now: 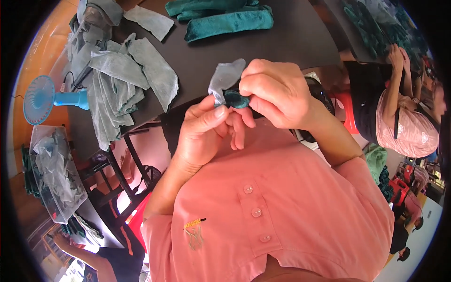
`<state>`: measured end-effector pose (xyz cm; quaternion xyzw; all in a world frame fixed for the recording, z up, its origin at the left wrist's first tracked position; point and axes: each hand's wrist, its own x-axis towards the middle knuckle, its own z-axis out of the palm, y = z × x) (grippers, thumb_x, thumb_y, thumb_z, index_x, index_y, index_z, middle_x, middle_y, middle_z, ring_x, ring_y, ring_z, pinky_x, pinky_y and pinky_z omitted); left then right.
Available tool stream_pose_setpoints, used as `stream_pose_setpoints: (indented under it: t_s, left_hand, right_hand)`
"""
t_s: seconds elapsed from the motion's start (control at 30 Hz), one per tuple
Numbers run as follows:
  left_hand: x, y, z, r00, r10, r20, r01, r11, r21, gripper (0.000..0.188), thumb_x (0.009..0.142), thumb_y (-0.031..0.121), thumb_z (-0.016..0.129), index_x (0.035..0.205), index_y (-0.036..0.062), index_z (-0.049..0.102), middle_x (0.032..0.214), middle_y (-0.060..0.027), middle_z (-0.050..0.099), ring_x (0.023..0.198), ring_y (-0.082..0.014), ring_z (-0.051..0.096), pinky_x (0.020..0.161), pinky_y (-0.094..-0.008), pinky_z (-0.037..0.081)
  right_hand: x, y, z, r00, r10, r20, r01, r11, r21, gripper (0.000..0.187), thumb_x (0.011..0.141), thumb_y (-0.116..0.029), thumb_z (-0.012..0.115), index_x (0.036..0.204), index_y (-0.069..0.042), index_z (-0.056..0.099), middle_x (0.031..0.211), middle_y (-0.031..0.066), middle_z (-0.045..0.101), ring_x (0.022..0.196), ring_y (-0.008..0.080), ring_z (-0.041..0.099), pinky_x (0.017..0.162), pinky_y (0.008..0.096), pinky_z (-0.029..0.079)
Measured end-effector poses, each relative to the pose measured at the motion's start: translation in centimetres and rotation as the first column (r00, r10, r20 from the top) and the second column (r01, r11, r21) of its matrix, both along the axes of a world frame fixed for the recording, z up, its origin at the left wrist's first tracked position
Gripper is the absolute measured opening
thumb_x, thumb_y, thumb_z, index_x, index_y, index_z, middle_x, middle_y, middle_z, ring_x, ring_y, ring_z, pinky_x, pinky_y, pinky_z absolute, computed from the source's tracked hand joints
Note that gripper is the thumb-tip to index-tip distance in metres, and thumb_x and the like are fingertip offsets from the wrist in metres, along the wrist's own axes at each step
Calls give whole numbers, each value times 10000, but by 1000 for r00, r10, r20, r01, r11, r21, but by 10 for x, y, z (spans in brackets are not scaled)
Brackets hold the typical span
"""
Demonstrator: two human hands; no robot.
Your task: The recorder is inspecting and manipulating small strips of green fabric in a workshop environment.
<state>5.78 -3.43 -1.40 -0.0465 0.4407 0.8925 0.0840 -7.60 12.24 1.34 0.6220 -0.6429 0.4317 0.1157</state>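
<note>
Between my hands, just off the near edge of the dark table, is a small velvet fabric piece (226,76) with a pale grey back. A dark green velvet part (236,99) of it curls round between the fingers. My left hand (202,129) is closed on its lower end, thumb on top, with the other fingers bent underneath. My right hand (277,94) pinches the cloth's right side between thumb and fingers. The fingertips hide part of the cloth, so I cannot tell how it is folded.
Loose grey-green fabric pieces (120,77) pile up on the table (300,40) at left. Flat green velvet strips (230,23) lie at the far side. A blue fan (40,100) stands at far left, above a clear bin (58,174) of scraps. Another person (404,117) works at right.
</note>
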Motion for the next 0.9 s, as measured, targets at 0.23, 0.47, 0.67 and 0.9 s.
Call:
stream_pose_setpoints:
  t_s: [0.23, 0.47, 0.67, 0.9]
  left_hand:
    - [6, 0, -5, 995, 78, 57, -80, 996, 42, 605, 929, 512, 517, 1040, -76, 600, 837, -195, 629, 627, -252, 594, 570, -332, 461]
    - [6, -7, 7, 992, -3, 128, 45, 944, -326, 478, 901, 384, 519, 913, -80, 638, 776, -162, 627, 637, -204, 554, 654, -302, 434]
    - [4, 2, 11, 990, 44, 131, -11, 969, -245, 499, 874, 402, 527, 946, -75, 654, 852, -122, 628, 654, -185, 529, 654, -281, 416]
    - [1, 3, 7, 990, 25, 141, -12, 996, -91, 524, 863, 412, 504, 965, -82, 648, 895, -136, 628, 668, -188, 534, 636, -297, 420]
  right_hand:
    - [7, 6, -10, 894, 106, 435, -167, 980, 106, 282, 697, -81, 778, 853, -33, 548, 726, 42, 527, 584, 151, 482, 486, 277, 355]
    - [13, 14, -23, 840, 8, 543, -101, 985, 142, 262, 679, -61, 761, 804, -36, 532, 678, 27, 461, 555, 150, 430, 471, 286, 310]
    - [15, 27, -28, 836, 90, 541, -230, 953, 197, 265, 707, -49, 732, 732, -42, 468, 659, 31, 440, 570, 150, 419, 489, 266, 306]
    - [23, 33, -20, 239, -175, 955, -209, 951, 226, 169, 821, -122, 688, 858, -16, 562, 825, 25, 588, 685, 74, 515, 560, 230, 375]
